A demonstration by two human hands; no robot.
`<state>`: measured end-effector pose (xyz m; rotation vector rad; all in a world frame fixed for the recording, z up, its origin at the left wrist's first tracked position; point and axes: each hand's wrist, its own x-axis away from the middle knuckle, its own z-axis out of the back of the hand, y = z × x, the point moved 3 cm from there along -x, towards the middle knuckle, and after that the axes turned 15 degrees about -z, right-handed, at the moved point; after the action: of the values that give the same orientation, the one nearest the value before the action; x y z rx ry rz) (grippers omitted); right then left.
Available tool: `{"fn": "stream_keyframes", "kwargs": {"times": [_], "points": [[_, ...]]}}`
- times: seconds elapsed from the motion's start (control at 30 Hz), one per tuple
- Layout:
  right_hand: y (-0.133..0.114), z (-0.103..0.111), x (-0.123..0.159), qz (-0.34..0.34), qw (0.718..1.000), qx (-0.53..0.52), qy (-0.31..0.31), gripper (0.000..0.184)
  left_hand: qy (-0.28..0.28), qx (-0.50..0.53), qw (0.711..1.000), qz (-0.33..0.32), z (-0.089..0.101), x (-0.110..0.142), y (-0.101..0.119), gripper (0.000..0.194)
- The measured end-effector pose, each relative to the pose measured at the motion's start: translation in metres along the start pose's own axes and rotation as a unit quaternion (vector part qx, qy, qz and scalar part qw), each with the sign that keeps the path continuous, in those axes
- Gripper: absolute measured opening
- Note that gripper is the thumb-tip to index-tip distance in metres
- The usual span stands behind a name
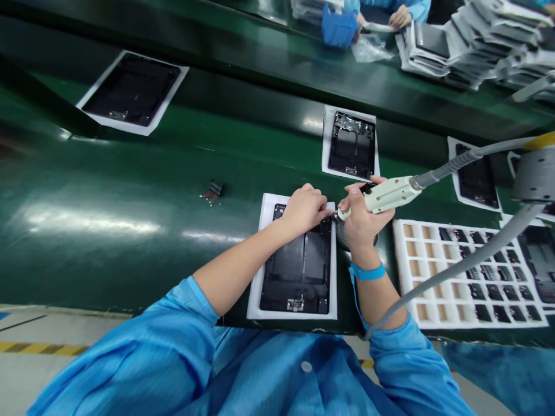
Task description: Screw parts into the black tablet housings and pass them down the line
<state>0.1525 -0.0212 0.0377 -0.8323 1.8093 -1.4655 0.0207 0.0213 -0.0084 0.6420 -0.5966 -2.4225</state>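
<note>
From the head camera, the left hand (306, 211) lies over the upper edge of a black tablet housing (299, 271), its fingers bunched together on the panel; whether they pinch anything small there cannot be told. The right hand (362, 222) is clamped around the cream-white grip of an electric screwdriver (381, 195), whose tip sits just beside the left fingertips at the housing's upper right corner. A grey cable (451, 164) runs from the tool's rear toward the right of the view, and a blue wrist strap (367, 272) circles the right wrist. The housing lies flat on a white foam sheet (265, 260) on a green conveyor belt (108, 173), right in front of the person's blue sleeves. A round dark mesh object (342, 237) sits partly under the right hand. To the right stands a white grid tray (468, 274), with small black parts filling many of its compartments. More black housings on white sheets lie farther along the belt (351, 144), and a small dark part (215, 189) lies alone on it. Beyond, a co-worker's hands (399, 17) work beside a blue box (340, 26), a clear plastic bag (370, 49) and stacked housings (494, 40).
</note>
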Motion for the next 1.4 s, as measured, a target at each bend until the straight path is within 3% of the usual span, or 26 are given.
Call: {"fn": "stream_keyframes", "kwargs": {"times": [0.27, 0.4, 0.53, 0.73, 1.03, 1.4], "points": [[0.01, 0.0, 0.005, 0.011, 0.999, 0.02, -0.028, 0.045, -0.004, -0.007, 1.0, 0.007, 0.002, -0.001, 0.001, 0.02], [0.016, -0.001, 0.005, -0.001, 1.0, 0.022, -0.011, 0.051, -0.01, -0.012, 1.0, 0.011, 0.002, -0.002, 0.001, 0.019], [0.001, 0.004, 0.008, 0.011, 1.0, 0.009, 0.0, 0.055, 0.007, 0.002, 1.0, 0.008, 0.002, 0.0, -0.002, 0.025], [-0.023, 0.03, 0.014, 0.037, 0.999, 0.0, 0.037, 0.052, 0.032, 0.029, 0.999, 0.002, -0.001, 0.003, -0.007, 0.028], [-0.007, 0.032, 0.014, -0.001, 1.0, 0.0, 0.014, 0.054, 0.036, 0.029, 0.999, 0.003, 0.0, 0.004, -0.008, 0.028], [-0.009, 0.033, 0.015, 0.001, 1.0, -0.017, 0.009, 0.046, 0.042, 0.026, 0.999, -0.004, -0.001, 0.005, -0.007, 0.03]]}}
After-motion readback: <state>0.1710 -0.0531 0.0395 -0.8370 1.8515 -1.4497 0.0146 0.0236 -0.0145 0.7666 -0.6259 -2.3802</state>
